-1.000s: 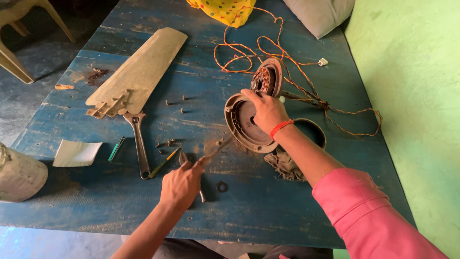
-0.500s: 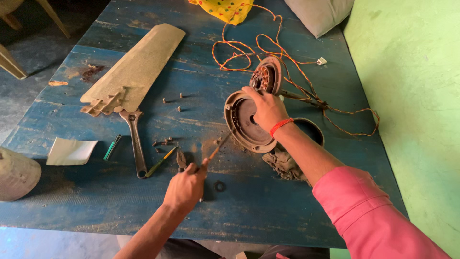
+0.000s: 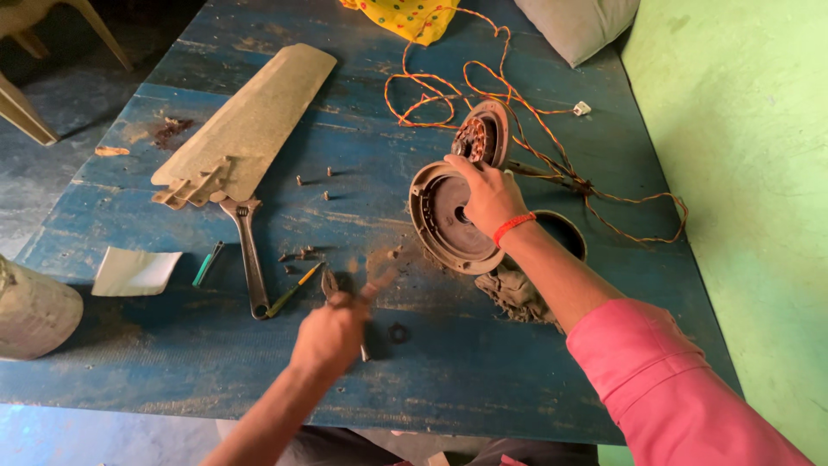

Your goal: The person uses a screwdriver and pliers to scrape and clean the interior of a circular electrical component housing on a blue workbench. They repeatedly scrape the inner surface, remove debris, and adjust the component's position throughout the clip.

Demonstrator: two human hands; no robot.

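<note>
Since the earlier frames the left hand has slid left and blurred with motion, carrying its tool back from the motor parts, while the right hand keeps its place on the housing.

Now the left hand is clenched around a pair of pliers, whose nose, smeared by the motion, points up and right toward the round fan motor housing. That housing stands tilted on the blue table, and the right hand grips its upper rim, fingers curled over the edge. Just beyond those fingers leans the copper-wound stator, trailing orange wire. Beneath the right forearm lies a heap of grey dirt.

Left of the left hand rest a yellow-handled screwdriver and an adjustable wrench, with loose screws just above. Farther off lies a fan blade.

To work well here, I judge that the right hand should hold the housing firm and tilted while the pliers come in slowly.
</note>
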